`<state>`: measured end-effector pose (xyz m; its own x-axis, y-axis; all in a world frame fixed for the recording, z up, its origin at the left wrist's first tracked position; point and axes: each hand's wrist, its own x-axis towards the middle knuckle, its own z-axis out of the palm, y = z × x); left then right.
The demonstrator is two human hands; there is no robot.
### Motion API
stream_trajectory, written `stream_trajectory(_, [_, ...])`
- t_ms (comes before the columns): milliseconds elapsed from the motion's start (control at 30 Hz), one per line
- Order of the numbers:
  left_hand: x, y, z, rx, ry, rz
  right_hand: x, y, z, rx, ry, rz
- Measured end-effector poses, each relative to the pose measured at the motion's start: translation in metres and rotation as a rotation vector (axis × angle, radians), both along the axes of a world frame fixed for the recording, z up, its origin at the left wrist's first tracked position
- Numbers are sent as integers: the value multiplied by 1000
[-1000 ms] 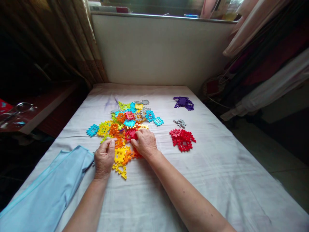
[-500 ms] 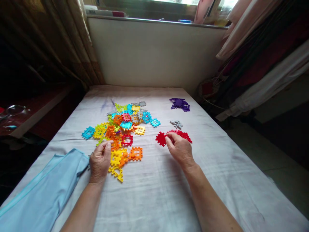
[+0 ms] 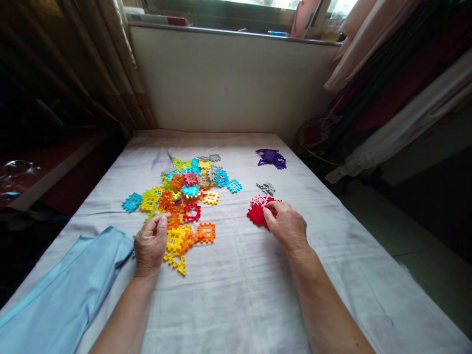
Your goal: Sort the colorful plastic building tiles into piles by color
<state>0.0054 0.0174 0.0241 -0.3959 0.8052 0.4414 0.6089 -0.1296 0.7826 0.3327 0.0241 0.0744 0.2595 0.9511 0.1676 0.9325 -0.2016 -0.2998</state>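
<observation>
My right hand (image 3: 288, 225) pinches a red toothed building tile (image 3: 258, 216) between thumb and fingers. It is over a small pile of red tiles on the right side of the sheet, where a paler pink-red window tile (image 3: 259, 200) also shows. My left hand (image 3: 151, 245) is closed at the near left edge of the mixed pile, thumb against fingers; what it holds, if anything, is hidden. Beside its fingertips lie an orange tile (image 3: 172, 220) and a yellow window tile (image 3: 174, 238). A red frame tile (image 3: 192, 212) lies a little further right.
Grey pieces (image 3: 266, 188) lie just beyond the red ones, with purple tiles (image 3: 271, 157) farther back. A blue window tile (image 3: 132, 202) is at the pile's left. Light blue cloth (image 3: 70, 290) covers the near left of the white sheet (image 3: 236, 295).
My right hand has shifted slightly right and down with the red tile, which now overlaps the red pile. The pink-red window tile has come into sight. My left hand stays almost still.
</observation>
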Motion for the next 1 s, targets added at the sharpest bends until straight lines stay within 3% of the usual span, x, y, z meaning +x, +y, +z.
stream_trajectory(100, [-1,0,-2,-5,-5,-1,-13,-1,2,39,5,76])
stream_trajectory(367, [-1,1,-3,-2,-18,-18,-103,14,-1,-34,71,624])
stream_trajectory(467, [-1,1,-2,6,-4,-30,-128,26,-10,-29,101,751])
stream_trajectory(700, [-1,-1,-1,-11,6,-22,-148,40,-15,-78,5,792])
stream_trajectory(1000, [1,-1,1,-7,20,-22,-133,31,-11,-52,-10,800])
